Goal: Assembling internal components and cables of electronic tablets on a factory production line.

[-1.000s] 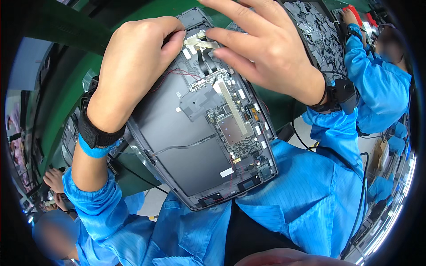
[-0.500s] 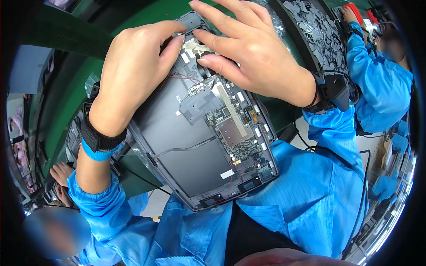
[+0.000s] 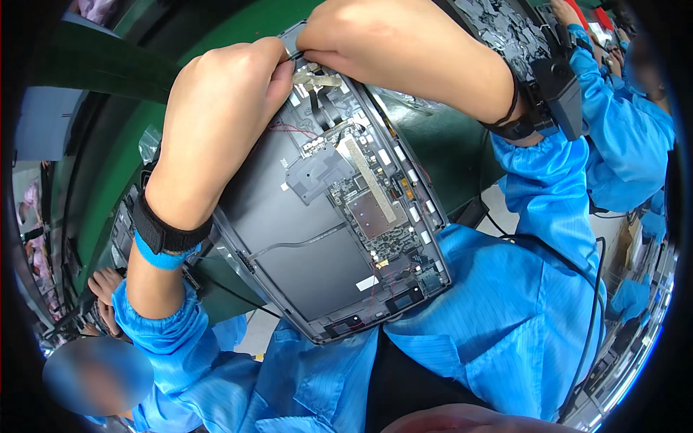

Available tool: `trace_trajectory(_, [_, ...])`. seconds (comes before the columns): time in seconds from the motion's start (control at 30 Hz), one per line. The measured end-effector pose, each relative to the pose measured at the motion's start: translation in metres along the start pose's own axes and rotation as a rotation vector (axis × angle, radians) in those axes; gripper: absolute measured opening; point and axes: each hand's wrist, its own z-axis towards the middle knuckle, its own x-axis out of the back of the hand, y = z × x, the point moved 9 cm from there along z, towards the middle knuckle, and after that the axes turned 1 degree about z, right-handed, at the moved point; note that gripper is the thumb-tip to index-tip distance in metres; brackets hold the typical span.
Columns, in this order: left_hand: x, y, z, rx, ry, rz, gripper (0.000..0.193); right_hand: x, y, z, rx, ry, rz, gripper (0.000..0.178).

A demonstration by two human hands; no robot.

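A dark grey tablet-like device (image 3: pixel 289 267), opened so its inside shows, slants across the middle of the view. It carries a green-grey circuit board (image 3: pixel 379 216), thin red wires (image 3: pixel 292 128) and a black cable (image 3: pixel 299 244) across its panel. My left hand (image 3: pixel 216 115) is closed in a pinch at the far edge. Beside it my right hand (image 3: pixel 397 47) is also closed, fingers curled down at that edge. A small dark strip (image 3: pixel 296 55) runs between the two sets of fingertips. What exactly they grip is hidden, as is much of the far edge.
A dark tray (image 3: pixel 498 32) with many small grey pieces lies at the far right, beyond my right wrist. A green work surface (image 3: pixel 462 148) spreads around the device. A person in a blue sleeve (image 3: pixel 613 108) works at right; another person's hand (image 3: pixel 106 283) shows at left.
My right hand has gone from spread fingers over the device to a curled grip at its far edge. My left fingers have closed together there. The black flat cables near the board are now uncovered.
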Motion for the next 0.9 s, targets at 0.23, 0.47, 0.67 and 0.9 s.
trace_trajectory(0.23, [-0.004,-0.014,-0.002,0.098,-0.063,-0.133,0.009,-0.021,-0.008,0.013,0.172,-0.116,-0.076,0.007])
trace_trajectory(0.47, [-0.006,-0.008,-0.003,0.046,-0.052,-0.092,0.009,-0.014,-0.011,0.007,0.139,-0.065,-0.053,0.005])
trace_trajectory(0.67, [-0.004,-0.013,-0.005,0.114,-0.079,-0.114,0.013,-0.012,-0.013,0.008,0.128,-0.098,-0.158,0.004])
trace_trajectory(0.9, [0.035,0.034,-0.047,0.118,-0.103,0.051,0.039,0.018,-0.006,-0.002,0.122,0.149,-0.051,0.008])
